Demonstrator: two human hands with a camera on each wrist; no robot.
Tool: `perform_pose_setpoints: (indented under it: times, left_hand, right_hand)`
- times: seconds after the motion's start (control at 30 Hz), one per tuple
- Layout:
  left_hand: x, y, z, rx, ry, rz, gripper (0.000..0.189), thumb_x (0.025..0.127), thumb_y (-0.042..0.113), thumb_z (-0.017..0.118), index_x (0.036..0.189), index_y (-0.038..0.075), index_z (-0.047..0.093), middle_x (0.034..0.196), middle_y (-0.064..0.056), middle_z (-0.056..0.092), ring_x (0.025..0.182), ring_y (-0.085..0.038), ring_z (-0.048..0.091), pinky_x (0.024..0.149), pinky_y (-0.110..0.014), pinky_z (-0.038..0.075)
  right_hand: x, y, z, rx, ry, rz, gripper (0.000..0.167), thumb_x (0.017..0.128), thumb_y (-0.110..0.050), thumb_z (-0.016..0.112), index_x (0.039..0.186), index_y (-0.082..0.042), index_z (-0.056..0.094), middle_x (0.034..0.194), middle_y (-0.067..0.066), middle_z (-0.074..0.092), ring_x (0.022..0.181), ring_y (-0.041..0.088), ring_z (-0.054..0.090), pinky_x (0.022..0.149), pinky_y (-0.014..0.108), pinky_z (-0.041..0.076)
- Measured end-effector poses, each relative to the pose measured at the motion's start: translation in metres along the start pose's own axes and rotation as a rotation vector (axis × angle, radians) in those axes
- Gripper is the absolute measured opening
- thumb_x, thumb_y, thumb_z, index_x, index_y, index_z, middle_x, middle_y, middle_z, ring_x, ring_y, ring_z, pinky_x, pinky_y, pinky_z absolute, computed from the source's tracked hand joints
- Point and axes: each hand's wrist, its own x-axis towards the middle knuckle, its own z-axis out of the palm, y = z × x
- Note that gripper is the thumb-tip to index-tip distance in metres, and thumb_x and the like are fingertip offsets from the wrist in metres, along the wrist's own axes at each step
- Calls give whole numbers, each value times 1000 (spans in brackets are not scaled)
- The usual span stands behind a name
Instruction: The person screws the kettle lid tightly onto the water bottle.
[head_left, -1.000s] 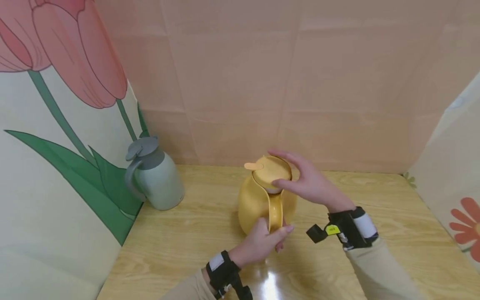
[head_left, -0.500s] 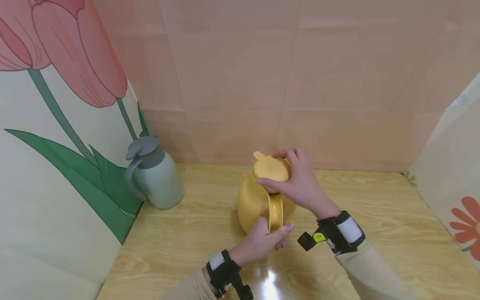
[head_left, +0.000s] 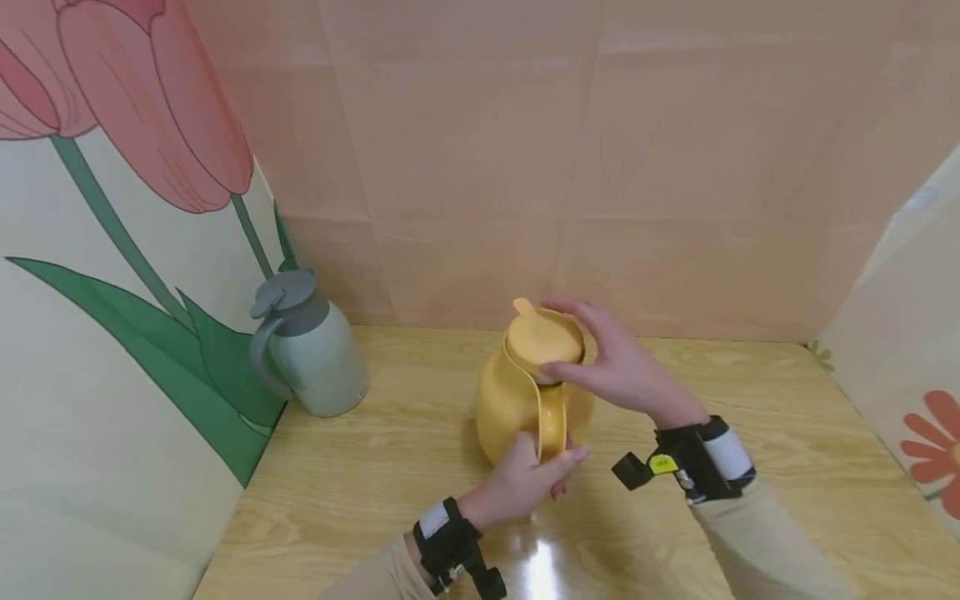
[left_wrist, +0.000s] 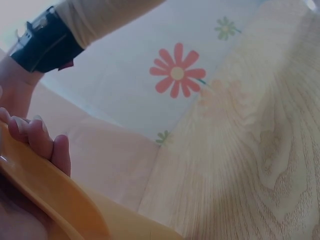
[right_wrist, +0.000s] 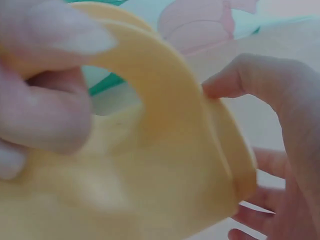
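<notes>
A yellow jug [head_left: 504,408] with a round yellow lid [head_left: 542,340] stands upright on the table. My left hand [head_left: 517,483] grips its handle [head_left: 552,421] near the lower part, and in the left wrist view those curled fingers [left_wrist: 42,137] show beside the yellow handle. The right hand [head_left: 618,367] holds the lid by its rim, thumb on the near side and a finger at the far side. In the right wrist view the right thumb [right_wrist: 225,82] touches the lid's edge [right_wrist: 232,145]; the other fingers are spread behind. The lid's small tab [head_left: 523,307] points toward the back wall.
A grey-green jug [head_left: 322,367] with a dark grey lid and handle stands at the table's left, beside a flower-printed wall [head_left: 75,375]. A pinkish wall [head_left: 465,167] closes off the back. The wood-grain table [head_left: 375,517] runs beneath both jugs.
The lid has turned clockwise, its tab swinging from the left toward the back. My right hand twisted leftward with it, then swung back right. The left hand stayed on the handle.
</notes>
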Motion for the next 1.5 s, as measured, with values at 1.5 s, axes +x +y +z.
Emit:
perform_pose_setpoints:
  times: [1.5]
  left_hand:
    - [-1,-4,4,13,35,-14,32,105,23,55,78,6,58,59,2,55,52,-5,53,50,-29,51]
  right_hand:
    - [7,3,7,-119,70,-5,89,74,-47,91,145,-13,49,154,12,32,140,34,26,105,61,32]
